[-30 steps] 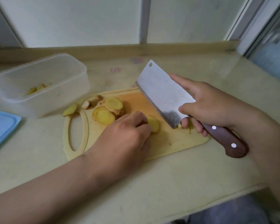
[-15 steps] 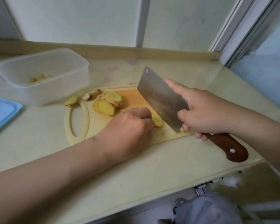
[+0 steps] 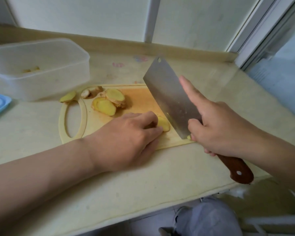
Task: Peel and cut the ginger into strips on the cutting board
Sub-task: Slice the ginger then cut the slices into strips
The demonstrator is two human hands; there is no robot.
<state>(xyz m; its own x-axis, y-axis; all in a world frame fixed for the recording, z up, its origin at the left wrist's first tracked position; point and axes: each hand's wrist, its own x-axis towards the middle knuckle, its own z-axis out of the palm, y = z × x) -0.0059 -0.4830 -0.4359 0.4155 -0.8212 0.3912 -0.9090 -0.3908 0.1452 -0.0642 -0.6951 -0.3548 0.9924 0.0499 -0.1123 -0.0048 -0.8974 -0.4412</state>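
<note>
A: Noted, left hand [image 3: 126, 133]: fingers curled, tips pinning a ginger slice [image 3: 164, 124] flat on the cutting board [image 3: 140, 97]. The right hand [image 3: 220, 126] is wrapped round the cleaver [image 3: 169, 99] where handle meets blade, forefinger straight along the blade's flat. The edge sits just beside the slice, on its right.

B: Handling?

A: Judged light, stiff and fibrous. The cut face looks moist, so it may skid. Press from above at the end away from the blade, knuckles toward the steel.

B: Appearance?

A: Pale yellow oval with a darker rim in places. More slices [image 3: 104, 106] overlap toward the board's far left. A stray slice [image 3: 67, 97] lies at the corner, near the clear container [image 3: 41, 86].
</note>
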